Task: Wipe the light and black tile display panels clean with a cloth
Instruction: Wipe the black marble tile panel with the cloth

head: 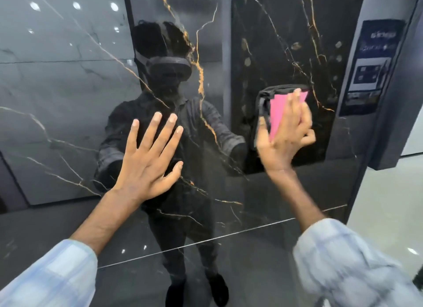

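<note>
My right hand [286, 137] presses the pink cloth [278, 114] flat against the black tile panel [229, 192], near its right edge. My left hand [148, 162], fingers spread, braces mid-panel. Keep pressure even; overlap strokes.

We record even, diffuse indoor lighting, moderately bright, with no hard shadows. The glossy black tile panel [206, 55] acts as a mirror: small white ceiling spots glare at its upper left, more near the lower centre, and a dark reflected figure fills the middle. We note motion blur on the right hand [286, 133], the pink cloth [278, 114] and the right sleeve [348, 261]; the left hand [148, 160] is sharp. Wide-angle distortion bows straight edges toward the frame borders. The poster [373, 66] text is soft and unreadable.
</note>
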A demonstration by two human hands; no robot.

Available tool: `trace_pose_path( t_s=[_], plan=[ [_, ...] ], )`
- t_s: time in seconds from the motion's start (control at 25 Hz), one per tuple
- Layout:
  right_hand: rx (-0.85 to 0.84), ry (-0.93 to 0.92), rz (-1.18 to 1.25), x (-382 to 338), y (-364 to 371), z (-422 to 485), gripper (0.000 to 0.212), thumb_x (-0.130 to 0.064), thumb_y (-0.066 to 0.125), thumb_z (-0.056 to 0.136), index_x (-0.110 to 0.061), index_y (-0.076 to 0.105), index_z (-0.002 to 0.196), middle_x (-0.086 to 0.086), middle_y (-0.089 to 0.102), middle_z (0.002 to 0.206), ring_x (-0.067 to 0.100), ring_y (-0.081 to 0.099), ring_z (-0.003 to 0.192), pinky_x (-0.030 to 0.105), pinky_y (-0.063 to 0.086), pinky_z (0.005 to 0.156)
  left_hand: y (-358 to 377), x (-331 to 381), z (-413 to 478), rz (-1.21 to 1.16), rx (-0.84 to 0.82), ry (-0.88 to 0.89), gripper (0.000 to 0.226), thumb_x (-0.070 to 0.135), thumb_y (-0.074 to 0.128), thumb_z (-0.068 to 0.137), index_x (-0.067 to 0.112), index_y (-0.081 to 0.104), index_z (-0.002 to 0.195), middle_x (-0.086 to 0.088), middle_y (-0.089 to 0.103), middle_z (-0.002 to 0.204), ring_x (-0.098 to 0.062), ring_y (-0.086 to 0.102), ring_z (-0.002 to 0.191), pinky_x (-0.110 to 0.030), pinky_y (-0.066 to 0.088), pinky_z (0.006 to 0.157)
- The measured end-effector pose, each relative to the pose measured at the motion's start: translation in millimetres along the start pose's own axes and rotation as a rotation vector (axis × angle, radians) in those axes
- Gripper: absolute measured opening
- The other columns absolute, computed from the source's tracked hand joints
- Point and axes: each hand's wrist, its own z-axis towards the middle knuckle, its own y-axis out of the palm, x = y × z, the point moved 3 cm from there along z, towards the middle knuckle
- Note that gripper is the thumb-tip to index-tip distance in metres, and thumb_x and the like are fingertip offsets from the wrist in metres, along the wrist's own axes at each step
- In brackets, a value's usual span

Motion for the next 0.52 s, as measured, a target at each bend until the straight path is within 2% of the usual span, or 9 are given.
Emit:
trace_pose_path(
  t_s=[0.04, 0.16, 0.2, 0.24, 0.28, 0.4, 0.44, 0.48, 0.52],
  plan=[
    [-0.047, -0.053, 0.044, -21, 5, -27, 0.081, -0.044, 0.065, 0.085, -0.021, 0.033, 0.156, 0.001, 0.034, 0.165, 0.027, 0.033, 0.147, 0.049, 0.031, 0.095, 1, 1, -1, -0.011, 0.001, -0.008, 0.077, 0.04, 0.058, 0.095, 0.005, 0.037, 0.16, -0.017, 0.025, 0.17, -0.04, 0.017, 0.159, -0.066, 0.009, 0.126],
    [-0.338, -0.728, 0.089, -38, -1, -99, 0.079, -0.039, 0.06, 0.083, -0.022, 0.036, 0.157, -0.001, 0.033, 0.166, 0.029, 0.027, 0.152, 0.056, 0.04, 0.094, 0, 0, -11, -0.088, -0.018, 0.034, 0.077, 0.041, 0.059, 0.095, 0.005, 0.038, 0.159, -0.016, 0.024, 0.171, -0.04, 0.017, 0.159, -0.065, 0.008, 0.126],
    [-0.367, -0.842, 0.083, -17, -7, -100, 0.077, -0.037, 0.061, 0.083, -0.021, 0.042, 0.155, -0.001, 0.036, 0.164, 0.03, 0.03, 0.151, 0.057, 0.04, 0.098, -2, -2, -19, -0.111, -0.022, 0.045, 0.075, 0.042, 0.058, 0.096, 0.005, 0.039, 0.159, -0.016, 0.023, 0.171, -0.039, 0.017, 0.159, -0.065, 0.009, 0.126],
    [-0.365, -0.795, 0.066, 6, -10, -94, 0.077, -0.036, 0.065, 0.081, -0.02, 0.046, 0.153, 0.001, 0.038, 0.163, 0.031, 0.033, 0.149, 0.054, 0.036, 0.103, -4, -5, -28, -0.129, -0.022, 0.039, 0.073, 0.042, 0.057, 0.097, 0.006, 0.04, 0.159, -0.015, 0.022, 0.171, -0.039, 0.017, 0.159, -0.064, 0.01, 0.126],
    [-0.346, -0.606, 0.038, 26, -9, -84, 0.079, -0.038, 0.068, 0.08, -0.019, 0.045, 0.153, 0.002, 0.038, 0.163, 0.031, 0.035, 0.147, 0.052, 0.034, 0.102, -5, -8, -39, -0.135, -0.022, 0.019, 0.072, 0.043, 0.056, 0.097, 0.008, 0.042, 0.158, -0.015, 0.022, 0.172, -0.038, 0.017, 0.159, -0.063, 0.01, 0.125],
    [-0.147, 0.286, 0.066, 42, -7, -71, 0.082, -0.046, 0.062, 0.092, -0.024, 0.021, 0.159, 0.001, 0.026, 0.168, 0.027, 0.03, 0.146, 0.064, 0.033, 0.105, -1, -10, -63, -0.082, -0.04, -0.031, 0.074, 0.044, 0.056, 0.095, 0.012, 0.039, 0.16, -0.015, 0.019, 0.172, -0.038, 0.016, 0.159, -0.061, 0.006, 0.126],
    [-0.106, 0.432, 0.068, 21, -4, -82, 0.082, -0.046, 0.059, 0.093, -0.025, 0.016, 0.16, 0.0, 0.024, 0.169, 0.027, 0.029, 0.147, 0.066, 0.031, 0.104, 2, -8, -67, -0.067, -0.044, -0.037, 0.076, 0.044, 0.057, 0.095, 0.012, 0.037, 0.161, -0.015, 0.019, 0.172, -0.039, 0.015, 0.159, -0.061, 0.004, 0.126],
    [-0.096, 0.447, 0.069, -8, -2, -96, 0.081, -0.046, 0.057, 0.093, -0.024, 0.016, 0.159, 0.0, 0.023, 0.169, 0.028, 0.028, 0.148, 0.065, 0.031, 0.105, 4, -7, -68, -0.066, -0.041, -0.042, 0.077, 0.044, 0.057, 0.095, 0.012, 0.036, 0.162, -0.015, 0.019, 0.172, -0.039, 0.014, 0.16, -0.061, 0.003, 0.127],
    [-0.132, 0.353, 0.072, -36, -1, -114, 0.082, -0.046, 0.057, 0.092, -0.022, 0.018, 0.159, 0.001, 0.022, 0.169, 0.03, 0.027, 0.148, 0.061, 0.031, 0.105, 5, -7, -69, -0.074, -0.039, -0.047, 0.078, 0.043, 0.058, 0.095, 0.012, 0.035, 0.162, -0.015, 0.019, 0.172, -0.039, 0.014, 0.16, -0.062, 0.004, 0.127]
  ],
)
